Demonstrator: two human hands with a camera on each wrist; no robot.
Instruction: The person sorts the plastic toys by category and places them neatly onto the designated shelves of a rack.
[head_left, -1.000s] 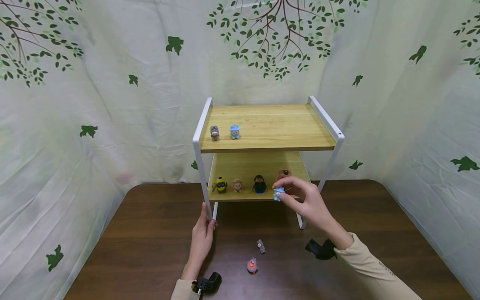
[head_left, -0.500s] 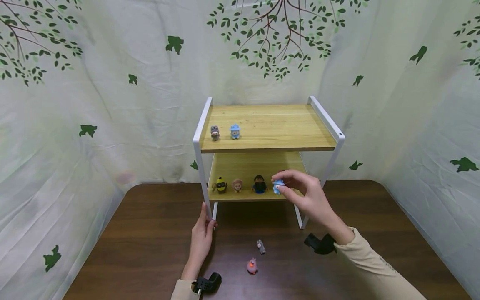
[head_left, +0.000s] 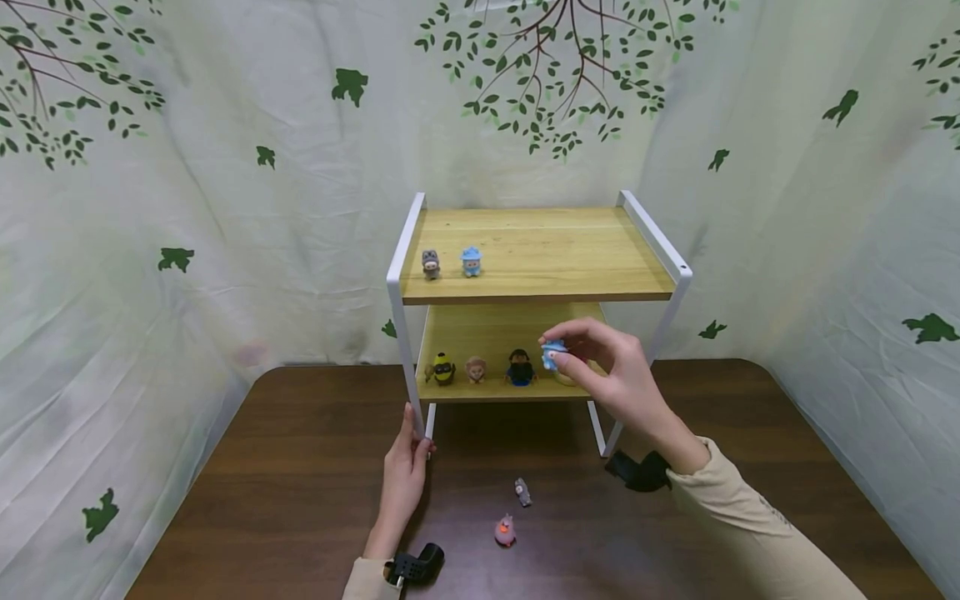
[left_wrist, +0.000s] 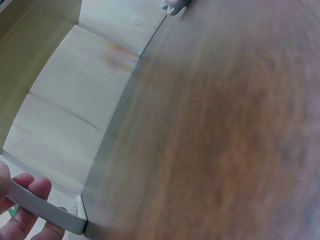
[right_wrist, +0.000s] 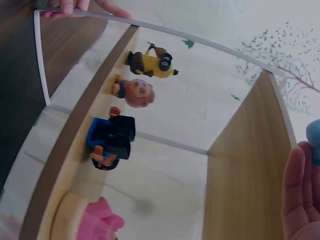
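Note:
My right hand [head_left: 618, 379] pinches a small light-blue figurine [head_left: 551, 355] between thumb and fingers, in front of the lower shelf. In the right wrist view only part of the blue figurine [right_wrist: 314, 137] shows at the right edge. My left hand [head_left: 405, 471] grips the white front-left leg [head_left: 409, 367] of a two-tier wooden shelf rack; the left wrist view has fingers [left_wrist: 39, 189] curled round that white bar [left_wrist: 52, 212]. On the upper shelf [head_left: 555, 250] stand a grey figurine [head_left: 431, 265] and another light-blue one [head_left: 471, 262].
The lower shelf [head_left: 487, 329] bears a yellow figurine [head_left: 443, 369], a round-headed one [head_left: 476, 369], a dark-haired one [head_left: 520, 367] and a pink one [right_wrist: 100, 222] behind my right hand. A grey figurine [head_left: 522, 492] and a pink one [head_left: 505, 531] are on the brown table [head_left: 300, 500].
My right hand has risen a little with the blue figurine, from near the lower shelf's front edge to just under the upper shelf. My left hand stays on the leg.

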